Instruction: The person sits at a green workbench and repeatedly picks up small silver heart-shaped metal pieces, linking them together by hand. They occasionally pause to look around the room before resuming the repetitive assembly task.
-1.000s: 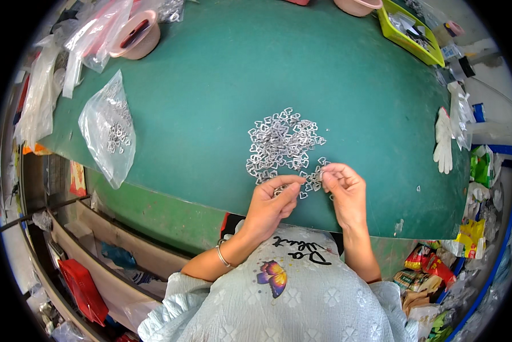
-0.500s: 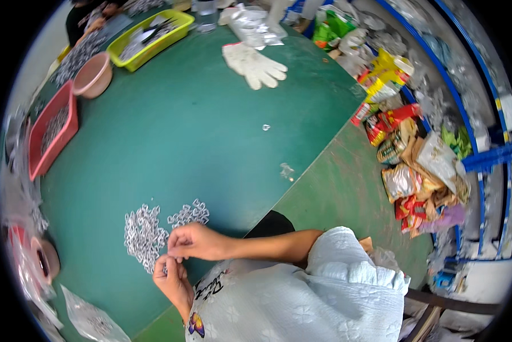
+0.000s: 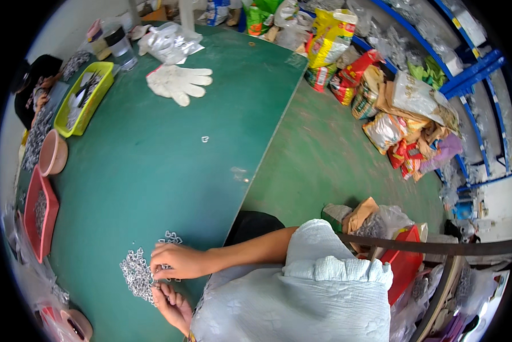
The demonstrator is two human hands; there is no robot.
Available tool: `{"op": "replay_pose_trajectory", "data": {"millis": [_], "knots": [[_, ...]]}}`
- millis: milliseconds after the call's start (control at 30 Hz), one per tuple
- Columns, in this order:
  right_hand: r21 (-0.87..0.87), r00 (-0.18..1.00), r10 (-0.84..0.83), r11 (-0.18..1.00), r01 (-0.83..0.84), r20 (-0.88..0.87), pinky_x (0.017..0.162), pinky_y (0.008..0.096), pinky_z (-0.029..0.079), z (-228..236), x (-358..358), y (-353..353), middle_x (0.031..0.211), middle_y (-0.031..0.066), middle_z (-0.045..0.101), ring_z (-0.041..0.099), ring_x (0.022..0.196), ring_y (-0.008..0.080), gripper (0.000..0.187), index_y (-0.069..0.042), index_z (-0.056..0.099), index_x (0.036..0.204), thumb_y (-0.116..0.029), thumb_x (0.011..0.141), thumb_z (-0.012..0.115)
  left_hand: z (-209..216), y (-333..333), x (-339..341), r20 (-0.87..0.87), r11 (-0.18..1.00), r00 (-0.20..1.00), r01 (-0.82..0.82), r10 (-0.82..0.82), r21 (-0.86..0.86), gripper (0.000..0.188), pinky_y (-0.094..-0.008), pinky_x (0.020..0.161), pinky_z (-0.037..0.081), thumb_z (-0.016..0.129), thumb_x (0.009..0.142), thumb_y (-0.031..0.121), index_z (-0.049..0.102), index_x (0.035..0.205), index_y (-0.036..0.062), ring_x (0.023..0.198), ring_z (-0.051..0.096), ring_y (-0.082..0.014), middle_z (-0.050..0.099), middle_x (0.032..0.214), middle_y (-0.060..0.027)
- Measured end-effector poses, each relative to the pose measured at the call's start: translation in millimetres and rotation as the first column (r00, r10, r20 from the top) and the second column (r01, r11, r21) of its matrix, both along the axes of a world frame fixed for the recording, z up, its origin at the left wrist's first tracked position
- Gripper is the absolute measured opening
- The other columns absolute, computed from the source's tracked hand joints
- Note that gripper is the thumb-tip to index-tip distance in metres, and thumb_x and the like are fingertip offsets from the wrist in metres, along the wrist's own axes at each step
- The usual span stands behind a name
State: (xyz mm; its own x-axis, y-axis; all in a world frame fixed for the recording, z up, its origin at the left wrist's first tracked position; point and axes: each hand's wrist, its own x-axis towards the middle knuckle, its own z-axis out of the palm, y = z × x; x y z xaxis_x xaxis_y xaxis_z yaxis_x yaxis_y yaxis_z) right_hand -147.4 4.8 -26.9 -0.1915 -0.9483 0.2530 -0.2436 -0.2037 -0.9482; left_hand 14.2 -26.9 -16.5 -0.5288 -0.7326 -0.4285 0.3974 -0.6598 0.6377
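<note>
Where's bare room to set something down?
The widest bare patch of green table lies between the red tray, white glove, lone metal piece and heaped metal pieces. Crowded: along the pink bowl and yellow tray, and at the left hand and right hand.

Even, fairly bright light is falling across the green tabletop point(image 3: 125, 188).
Just beyond the white glove point(image 3: 179, 84), a clear plastic bag point(image 3: 167, 43) is throwing small glints; well below the glove, tiny metal pieces point(image 3: 136, 273) are merging into pale speckle (their outlines are blurring together). Far right of the glove, the blue shelf frame point(image 3: 472, 74) is bowing with fisheye distortion, the corners sinking into black.
</note>
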Motion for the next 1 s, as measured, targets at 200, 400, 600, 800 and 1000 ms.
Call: {"op": "replay_pose_trajectory", "data": {"millis": [200,400,600,800,1000], "knots": [[-0.080,0.701,-0.172,0.984,0.161,-0.692,0.078,0.0355,0.032,-24.7,-7.9,10.0,0.090,0.0107,0.048,0.041,0.095,0.0242,0.028,-0.001,0.060,0.078,-0.022,0.062,0.070,-19.0,-0.7,5.5,-0.183,0.987,0.983,0.017,0.013,0.160,0.018,-0.0175,0.034,0.025,0.042,0.093,0.017,0.049,0.098,0.0018,0.049,0.032,-0.0056,0.041,0.071,-0.0018],[-0.149,0.672,-0.230,0.973,0.177,-0.704,0.076,0.0335,0.032,-35.8,2.4,12.5,0.078,0.0057,0.049,0.042,0.089,0.0218,0.009,-0.008,0.060,0.063,-0.016,0.064,0.058,-18.3,-0.7,0.8,-0.135,0.988,0.987,-0.068,0.087,0.141,0.019,-0.0181,0.038,0.027,0.041,0.094,0.018,0.048,0.102,0.0011,0.054,0.033,-0.0066,0.040,0.074,-0.0035],[-0.226,0.693,-0.268,0.962,0.153,-0.670,0.072,0.0336,0.034,-35.4,-6.5,2.7,0.075,0.0057,0.049,0.045,0.085,0.0209,0.008,-0.008,0.058,0.059,-0.015,0.062,0.057,-9.0,1.5,-4.9,-0.051,0.977,0.983,-0.172,0.179,0.125,0.023,-0.0160,0.034,0.023,0.045,0.093,0.017,0.045,0.110,0.0015,0.044,0.027,-0.0020,0.033,0.064,0.0033],[-0.153,0.776,-0.120,0.988,0.030,-0.620,0.072,0.0350,0.035,-26.1,-19.0,0.8,0.079,0.0045,0.051,0.048,0.083,0.0210,0.009,-0.006,0.056,0.073,-0.013,0.067,0.058,-10.5,3.0,2.0,0.004,0.980,0.981,-0.192,0.192,0.051,0.026,-0.0172,0.036,0.029,0.054,0.085,0.009,0.048,0.108,-0.0035,0.048,0.040,-0.0078,0.052,0.076,-0.0068],[-0.087,0.907,-0.150,0.988,0.126,-0.394,0.071,0.0341,0.036,-15.5,-22.2,-7.3,0.080,0.0062,0.059,0.053,0.075,0.0220,0.012,-0.004,0.060,0.082,-0.005,0.071,0.066,-2.7,7.2,-2.7,0.072,0.988,0.986,-0.152,0.151,0.010,0.020,-0.0175,0.038,0.030,0.052,0.089,0.016,0.054,0.099,-0.0015,0.052,0.040,-0.0083,0.049,0.071,-0.0045]]}}
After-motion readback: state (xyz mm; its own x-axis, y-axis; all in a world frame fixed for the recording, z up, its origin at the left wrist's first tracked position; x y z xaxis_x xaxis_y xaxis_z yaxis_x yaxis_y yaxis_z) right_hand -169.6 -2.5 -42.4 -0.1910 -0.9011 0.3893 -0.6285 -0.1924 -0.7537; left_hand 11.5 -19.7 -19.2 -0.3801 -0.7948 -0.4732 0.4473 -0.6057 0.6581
